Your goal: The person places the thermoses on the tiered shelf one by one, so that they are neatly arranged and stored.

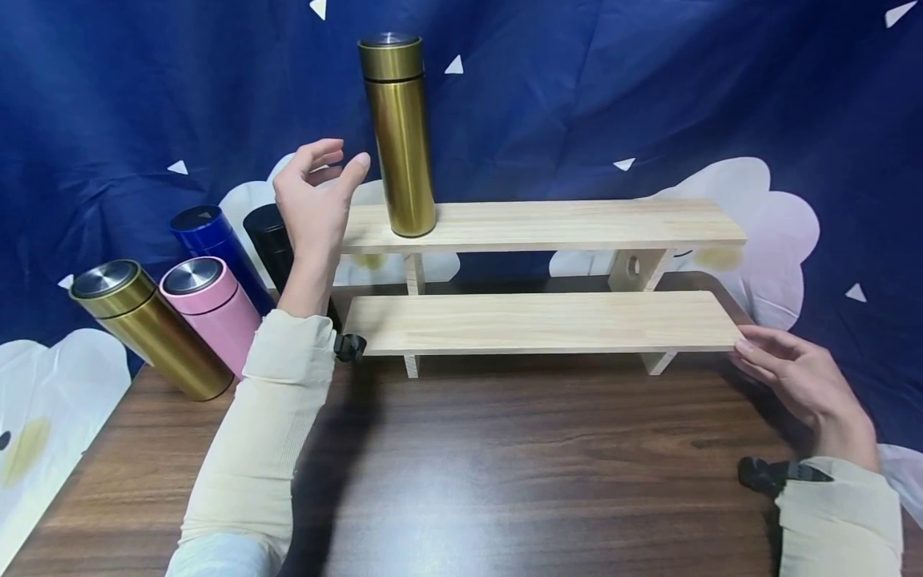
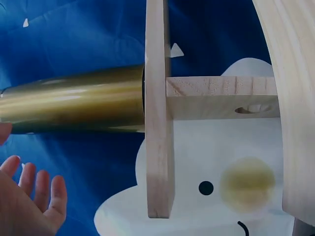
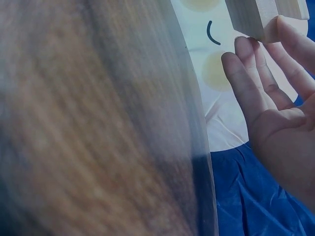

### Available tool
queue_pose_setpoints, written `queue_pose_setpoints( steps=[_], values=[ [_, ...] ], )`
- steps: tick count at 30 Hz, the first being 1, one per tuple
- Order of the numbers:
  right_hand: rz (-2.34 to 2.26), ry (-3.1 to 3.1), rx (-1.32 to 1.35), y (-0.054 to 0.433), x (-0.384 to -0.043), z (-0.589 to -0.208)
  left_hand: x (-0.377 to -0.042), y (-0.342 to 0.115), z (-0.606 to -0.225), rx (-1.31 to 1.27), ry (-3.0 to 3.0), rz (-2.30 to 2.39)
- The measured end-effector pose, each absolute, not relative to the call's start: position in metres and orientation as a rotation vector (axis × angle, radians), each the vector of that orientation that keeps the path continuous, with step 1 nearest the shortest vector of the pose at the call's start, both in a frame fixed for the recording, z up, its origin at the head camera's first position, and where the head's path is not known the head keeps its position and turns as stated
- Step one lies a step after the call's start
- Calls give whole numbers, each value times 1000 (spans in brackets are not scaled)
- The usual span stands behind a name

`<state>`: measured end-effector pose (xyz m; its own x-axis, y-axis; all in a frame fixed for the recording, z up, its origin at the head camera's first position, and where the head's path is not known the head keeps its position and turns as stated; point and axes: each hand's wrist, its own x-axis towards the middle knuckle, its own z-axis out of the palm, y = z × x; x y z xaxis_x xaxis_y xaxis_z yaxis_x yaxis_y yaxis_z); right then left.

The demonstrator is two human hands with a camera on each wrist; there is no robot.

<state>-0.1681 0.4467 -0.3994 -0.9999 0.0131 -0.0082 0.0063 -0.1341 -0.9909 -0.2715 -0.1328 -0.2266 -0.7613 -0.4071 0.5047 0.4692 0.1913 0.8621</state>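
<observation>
A gold vacuum flask (image 1: 401, 152) stands upright on the upper board of a two-tier wooden shelf (image 1: 548, 320), towards its left end. My left hand (image 1: 317, 188) is beside the flask on its left, apart from it, thumb and fingers spread with nothing between them. The left wrist view shows the flask (image 2: 78, 101) against the board and the loosely bent fingers below it. At the other end, my right hand (image 1: 804, 381) holds the right end of the lower board between thumb and fingers. The right wrist view shows those fingertips at the board's corner (image 3: 268, 22).
Left of the shelf stand another gold flask (image 1: 155, 332), a pink flask (image 1: 216, 308), a blue flask (image 1: 216, 244) and a black flask (image 1: 268, 236), partly behind my left arm. The brown table (image 1: 505, 449) extends in front. A blue patterned curtain (image 1: 548, 96) hangs behind.
</observation>
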Motion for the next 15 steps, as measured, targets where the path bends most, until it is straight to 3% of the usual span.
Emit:
queue_pose_setpoints(
  steps=[15],
  values=[
    [2344, -2073, -18, 448, -169, -401, -250, -143, -226, -110, -1898, -1441]
  ],
)
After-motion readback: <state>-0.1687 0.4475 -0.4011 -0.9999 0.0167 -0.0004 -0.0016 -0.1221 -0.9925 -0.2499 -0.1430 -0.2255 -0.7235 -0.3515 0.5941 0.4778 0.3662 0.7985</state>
